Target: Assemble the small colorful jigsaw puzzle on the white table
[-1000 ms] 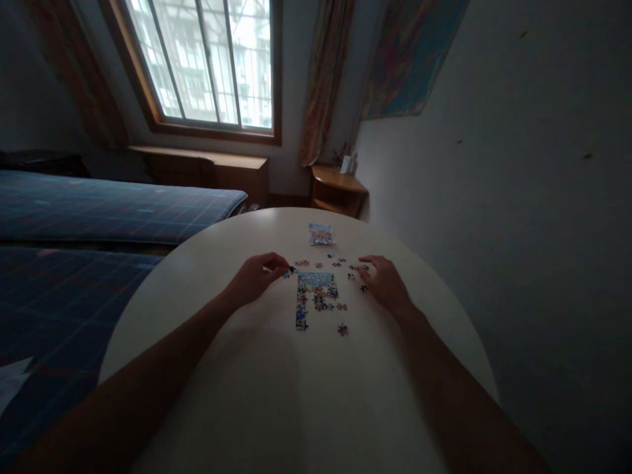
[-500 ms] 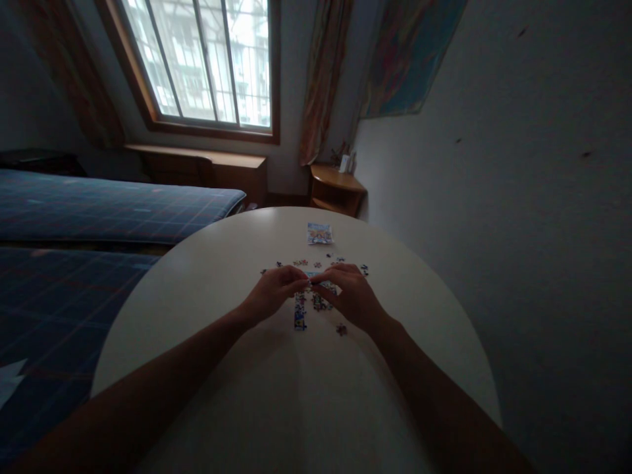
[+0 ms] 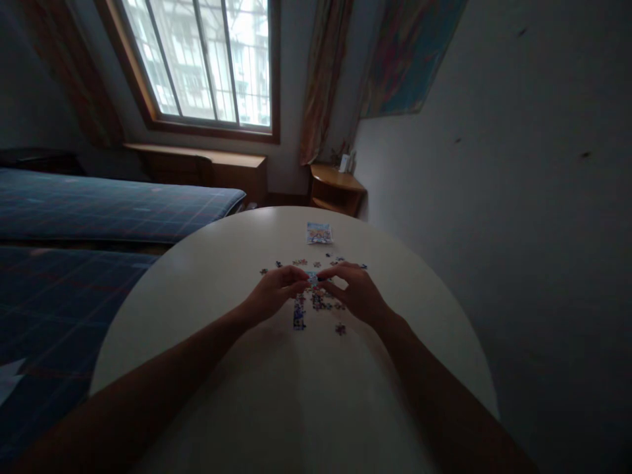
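1. The right hand (image 3: 361, 293) has its thumb and forefinger closed on a small dark puzzle piece (image 3: 321, 279), held over the partly joined puzzle (image 3: 299, 316).
2. The left hand (image 3: 275, 291) faces it, just beside that piece, with thumb and fingertips drawn near each other; at this size and in this dim light I cannot tell whether they grip anything.
3. The joined puzzle lies beneath and between both hands, its upper part partly covered by the fingers, and a narrow strip running toward the person from below the left fingertips.
4. Nearer the person than the right hand, a loose piece (image 3: 340, 329) lies apart from the puzzle.
5. Just beyond the left hand are more loose pieces (image 3: 300, 263); others lie past the right hand.
6. Farther out, beyond both hands, a picture card (image 3: 318, 234) rests on the round white table (image 3: 296, 401).
7. Left of the left arm, past the table edge, is a plaid-covered bed (image 3: 108, 207).
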The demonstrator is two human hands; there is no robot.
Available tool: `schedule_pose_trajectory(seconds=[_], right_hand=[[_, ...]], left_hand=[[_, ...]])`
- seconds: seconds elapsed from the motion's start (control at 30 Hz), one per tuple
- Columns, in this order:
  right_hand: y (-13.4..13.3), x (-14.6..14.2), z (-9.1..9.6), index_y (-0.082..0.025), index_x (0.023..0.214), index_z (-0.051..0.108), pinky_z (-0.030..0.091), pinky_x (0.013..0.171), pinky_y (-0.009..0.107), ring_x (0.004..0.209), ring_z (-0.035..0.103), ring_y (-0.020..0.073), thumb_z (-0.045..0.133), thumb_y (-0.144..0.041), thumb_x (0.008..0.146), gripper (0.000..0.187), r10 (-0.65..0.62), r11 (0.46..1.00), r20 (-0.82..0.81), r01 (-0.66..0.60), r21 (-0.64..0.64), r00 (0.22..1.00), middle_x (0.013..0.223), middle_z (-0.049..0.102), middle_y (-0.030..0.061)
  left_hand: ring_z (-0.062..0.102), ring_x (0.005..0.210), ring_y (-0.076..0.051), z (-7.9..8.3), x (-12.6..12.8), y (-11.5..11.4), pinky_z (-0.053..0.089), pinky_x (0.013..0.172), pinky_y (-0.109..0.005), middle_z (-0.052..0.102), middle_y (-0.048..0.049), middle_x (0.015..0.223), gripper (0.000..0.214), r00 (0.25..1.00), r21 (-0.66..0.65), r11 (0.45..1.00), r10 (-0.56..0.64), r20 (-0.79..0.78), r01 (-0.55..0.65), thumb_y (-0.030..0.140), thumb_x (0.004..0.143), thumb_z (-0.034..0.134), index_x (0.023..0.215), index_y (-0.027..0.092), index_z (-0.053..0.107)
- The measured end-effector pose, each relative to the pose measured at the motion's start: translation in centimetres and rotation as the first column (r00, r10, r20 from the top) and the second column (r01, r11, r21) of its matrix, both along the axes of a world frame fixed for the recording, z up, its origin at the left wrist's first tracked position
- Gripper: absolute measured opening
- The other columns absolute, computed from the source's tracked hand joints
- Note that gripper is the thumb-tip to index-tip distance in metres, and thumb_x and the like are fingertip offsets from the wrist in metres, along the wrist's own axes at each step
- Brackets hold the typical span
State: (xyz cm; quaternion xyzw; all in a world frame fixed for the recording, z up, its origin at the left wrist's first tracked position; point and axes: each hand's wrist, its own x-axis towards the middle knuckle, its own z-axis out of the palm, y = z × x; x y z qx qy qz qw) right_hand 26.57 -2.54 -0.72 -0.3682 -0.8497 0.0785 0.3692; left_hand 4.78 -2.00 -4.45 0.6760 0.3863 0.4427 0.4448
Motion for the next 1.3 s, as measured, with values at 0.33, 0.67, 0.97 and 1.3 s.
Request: schedule_pose_trajectory(seconds=[0.33, 0.67, 0.97, 1.3], right_hand=[[-0.2, 1.8, 1.0, -0.020, 0.090, 0.075, 0.051, 0.074, 0.028, 0.077, 0.068, 0.0154, 0.078, -0.027, 0.079, 0.013, 0.120, 0.891, 0.044, -0.088, -0.444, 0.992, 0.085, 0.075, 0.0019], [-1.0, 1.6, 1.0, -0.019, 0.082, 0.077, 0.047, 0.060, 0.024, 0.063, 0.064, 0.0132, 0.079, -0.025, 0.073, 0.011, 0.231, 0.691, 0.117, -0.079, -0.718, 0.966, 0.071, 0.072, -0.0004], [-1.2, 1.4, 1.1, -0.020, 0.083, 0.077, 0.044, 0.057, 0.022, 0.063, 0.061, 0.0125, 0.082, -0.030, 0.071, 0.016, 0.268, 0.702, 0.159, -0.080, -0.708, 0.950, 0.069, 0.069, -0.0008], [0.8, 4.3, 0.2, -0.018, 0.085, 0.077, 0.038, 0.058, 0.023, 0.062, 0.055, 0.0117, 0.073, -0.033, 0.081, 0.016, 0.066, 0.860, 0.221, 0.057, -0.508, 0.973, 0.068, 0.066, 0.0001]], left_hand=[[0.060, 0.108, -0.026, -0.1, -2.5, 0.8, 0.047, 0.099, -0.044, 0.068, -0.0075, 0.112, 0.022, 0.921, 0.275, 0.955, 0.198, -0.335, -0.106, 0.028, 0.084, 0.064, 0.104, 0.022, 0.069], [0.057, 0.115, -0.029, -1.9, -4.9, 3.2, 0.043, 0.105, -0.045, 0.067, -0.0095, 0.121, 0.030, 0.724, 0.420, 0.896, 0.384, -0.572, -0.144, 0.027, 0.090, 0.053, 0.113, 0.020, 0.070], [0.054, 0.123, -0.026, -2.3, -4.5, 3.3, 0.039, 0.110, -0.041, 0.063, -0.0079, 0.131, 0.034, 0.672, 0.441, 0.892, 0.388, -0.631, -0.101, 0.027, 0.095, 0.047, 0.122, 0.020, 0.066], [0.059, 0.110, -0.030, -0.4, -2.2, 5.9, 0.045, 0.099, -0.043, 0.068, -0.0128, 0.116, 0.041, 0.595, 0.394, 0.911, 0.384, -0.706, -0.121, 0.036, 0.096, 0.049, 0.130, 0.019, 0.064]])
